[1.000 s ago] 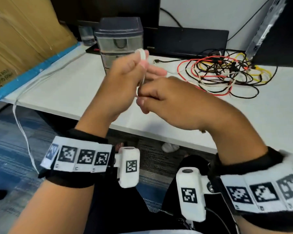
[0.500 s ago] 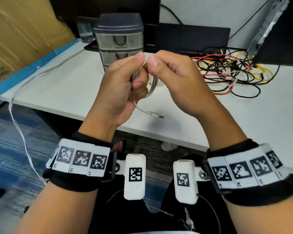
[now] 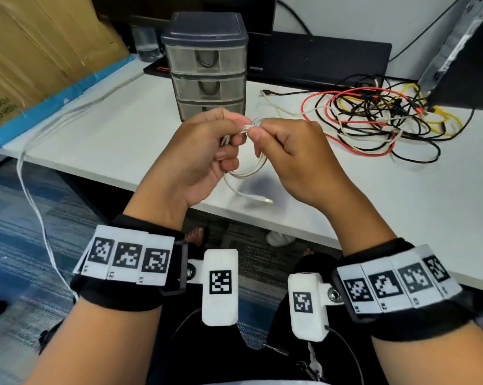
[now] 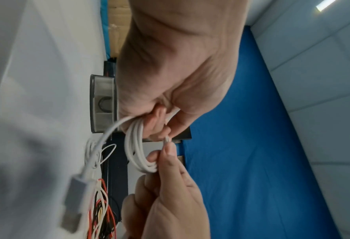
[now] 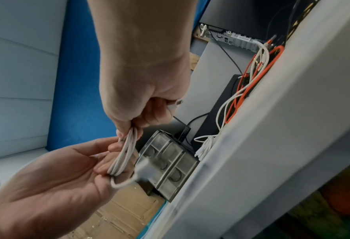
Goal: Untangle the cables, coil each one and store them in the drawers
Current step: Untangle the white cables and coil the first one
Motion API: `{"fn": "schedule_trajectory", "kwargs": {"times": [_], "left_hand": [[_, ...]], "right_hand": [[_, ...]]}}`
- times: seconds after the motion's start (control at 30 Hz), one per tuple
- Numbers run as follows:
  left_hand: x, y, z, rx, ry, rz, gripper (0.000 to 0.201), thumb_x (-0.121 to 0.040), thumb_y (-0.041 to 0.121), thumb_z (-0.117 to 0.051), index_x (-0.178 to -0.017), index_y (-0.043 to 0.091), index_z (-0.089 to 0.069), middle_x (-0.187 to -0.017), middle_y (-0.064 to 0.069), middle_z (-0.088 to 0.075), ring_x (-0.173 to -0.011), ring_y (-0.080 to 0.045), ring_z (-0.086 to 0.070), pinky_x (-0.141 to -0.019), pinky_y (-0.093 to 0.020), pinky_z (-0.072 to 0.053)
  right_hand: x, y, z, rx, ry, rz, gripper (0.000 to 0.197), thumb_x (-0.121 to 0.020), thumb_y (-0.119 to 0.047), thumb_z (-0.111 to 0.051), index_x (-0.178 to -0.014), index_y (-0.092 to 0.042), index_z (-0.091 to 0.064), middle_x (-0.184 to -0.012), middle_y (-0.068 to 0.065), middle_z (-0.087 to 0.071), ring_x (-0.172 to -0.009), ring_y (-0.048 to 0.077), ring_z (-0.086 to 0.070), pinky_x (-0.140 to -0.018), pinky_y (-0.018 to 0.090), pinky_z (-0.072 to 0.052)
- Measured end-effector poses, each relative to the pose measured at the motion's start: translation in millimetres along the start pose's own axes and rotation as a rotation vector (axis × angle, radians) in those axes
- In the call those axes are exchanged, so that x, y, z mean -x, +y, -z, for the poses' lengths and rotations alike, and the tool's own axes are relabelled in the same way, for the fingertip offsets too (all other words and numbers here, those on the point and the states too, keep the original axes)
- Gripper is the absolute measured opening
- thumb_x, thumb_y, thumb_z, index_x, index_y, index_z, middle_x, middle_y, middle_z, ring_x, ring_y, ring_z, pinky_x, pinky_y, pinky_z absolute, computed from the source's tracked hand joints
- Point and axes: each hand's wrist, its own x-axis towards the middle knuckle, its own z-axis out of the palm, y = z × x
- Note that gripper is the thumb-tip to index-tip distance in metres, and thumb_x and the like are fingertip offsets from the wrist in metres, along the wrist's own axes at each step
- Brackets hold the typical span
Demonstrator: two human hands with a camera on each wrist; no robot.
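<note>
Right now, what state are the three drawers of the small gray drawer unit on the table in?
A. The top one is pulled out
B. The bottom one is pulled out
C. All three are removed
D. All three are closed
D: the head view shows the drawer unit with its three fronts flush, none pulled out.

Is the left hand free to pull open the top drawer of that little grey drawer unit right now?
Probably not yet. The left hand grips the coiled white cable, as does the right hand. The path to the top drawer looks unobstructed, but the fingers would have to hand off the coil first.
</note>
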Motion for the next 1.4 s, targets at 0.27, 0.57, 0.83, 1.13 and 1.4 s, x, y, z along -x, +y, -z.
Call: {"fn": "schedule_trajectory", "kwargs": {"times": [0.27,0.57,0.83,1.13,1.4], "left_hand": [[-2,-4,-2,-0.060,0.090,-0.034,0.021,-0.099,-0.003,-0.049,-0.087,0.004,-0.064,-0.055,0.001,-0.052,-0.044,-0.004,-0.037,-0.051,-0.022,-0.025],[2,6,-6,-0.190,0.053,-0.128,0.019,-0.097,-0.003,-0.051,-0.085,0.005,-0.064,-0.062,-0.001,-0.052,-0.048,-0.003,-0.042,-0.053,-0.021,-0.028],[3,11,-9,-0.160,-0.086,-0.178,0.019,-0.097,-0.002,-0.053,-0.086,0.008,-0.065,-0.062,0.000,-0.054,-0.052,-0.005,-0.042,-0.055,-0.022,-0.029],[3,7,-15,-0.178,-0.067,-0.224,0.023,-0.099,-0.002,-0.052,-0.085,0.010,-0.064,-0.067,-0.001,-0.056,-0.054,-0.002,-0.048,-0.059,-0.023,-0.034],[-1,-1,-16,-0.146,0.004,-0.242,0.021,-0.100,-0.002,-0.052,-0.085,0.009,-0.063,-0.070,-0.005,-0.053,-0.053,-0.001,-0.048,-0.056,-0.018,-0.038]], "right_hand": [[1,11,19,-0.196,-0.237,-0.126,0.026,-0.106,-0.022,-0.051,-0.090,-0.010,-0.068,-0.063,-0.017,-0.051,-0.062,0.004,-0.046,-0.063,0.023,-0.037],[-3,9,38,0.140,-0.151,0.026,0.011,-0.096,-0.024,-0.069,-0.100,-0.023,-0.079,-0.092,-0.005,-0.065,-0.085,0.015,-0.058,-0.073,0.037,-0.049],[-10,2,31,-0.284,0.154,0.025,0.021,-0.096,0.002,-0.056,-0.104,-0.004,-0.075,-0.082,0.006,-0.072,-0.069,0.011,-0.069,-0.067,0.015,-0.052],[-13,3,24,-0.424,0.069,-0.042,0.011,-0.098,-0.003,-0.061,-0.107,-0.005,-0.068,-0.083,0.009,-0.076,-0.076,0.021,-0.075,-0.069,0.037,-0.062],[-5,9,24,-0.355,-0.190,-0.081,0.030,-0.104,-0.006,-0.049,-0.110,-0.017,-0.076,-0.096,0.006,-0.075,-0.093,0.031,-0.066,-0.080,0.040,-0.056]]}}
